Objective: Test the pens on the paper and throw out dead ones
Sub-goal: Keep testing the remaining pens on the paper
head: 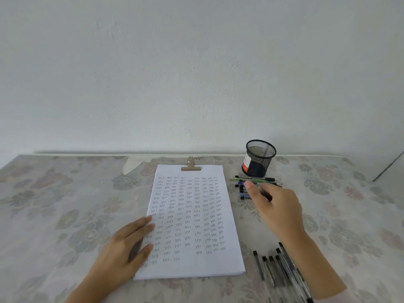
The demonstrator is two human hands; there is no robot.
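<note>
Two groups of pens lie on your worktop (65, 204), both to the right of the paper (192, 217). The far group (242, 190) sits just in front of the black mesh cup (260, 158), lying crosswise, with a green pen (251, 180) and a black one at its far edge and several with blue or dark caps just nearer. The near group (273, 267) is a fan of clear-barrelled pens with black caps at the near right, partly hidden under your right forearm.

Your right hand (277, 208) reaches over the far group, thumb stretched out toward the capped ends and the other fingers curled down out of sight. A dark shape shows in the crook beside the thumb, but you cannot tell from this view whether it is a pen in your grip or one lying beneath.

Your left hand (122, 248) lies flat and relaxed, fingers straight, its fingertips resting on the left edge of the paper and its palm on the flowered cloth.

That sheet lies lengthwise in the middle, pinned at its far edge by a brass-coloured clip (190, 166), and rows of small handwritten marks fill most of it. Behind the worktop rises a plain pale wall (196, 62).
</note>
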